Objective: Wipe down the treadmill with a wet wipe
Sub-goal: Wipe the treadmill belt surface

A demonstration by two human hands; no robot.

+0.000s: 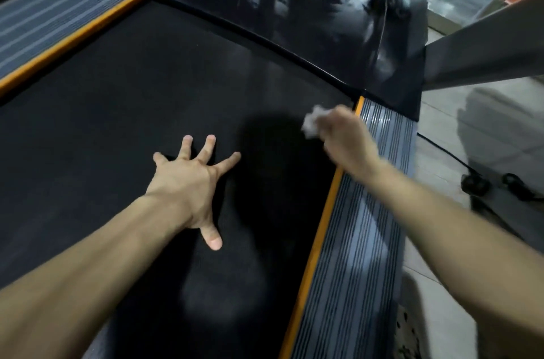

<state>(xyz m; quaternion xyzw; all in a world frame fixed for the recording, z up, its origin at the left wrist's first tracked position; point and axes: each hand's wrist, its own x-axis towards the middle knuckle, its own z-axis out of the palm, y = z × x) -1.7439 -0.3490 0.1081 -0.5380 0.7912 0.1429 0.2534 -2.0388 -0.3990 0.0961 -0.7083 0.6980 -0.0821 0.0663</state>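
Nearest, the grey ribbed rail (362,255) runs along the belt's right edge, with an orange strip (321,226) between the two. On the belt (103,129), about its middle, the left hand (188,182) lies flat, fingers and thumb spread wide. Its grip is apart and holds nothing. I judge it is planted there to carry the person's weight while leaning forward, and perhaps to keep the belt from rolling under the rubbing.

Further up, at the belt's right edge, the right hand (347,141) is blurred. Its grip is clamped on a bunched white wipe (313,121), which sticks out past the fingers toward the belt's front right corner. Bunching it likely gives a firmer pad to scrub with. The blur hides whether the wipe touches the belt.

Beyond the belt's front edge sits the glossy black cover (309,20), marked with pale smears; I cannot tell if they are damp streaks or dust. Right of the belt, a black cable (474,183) lies on the floor (441,129).
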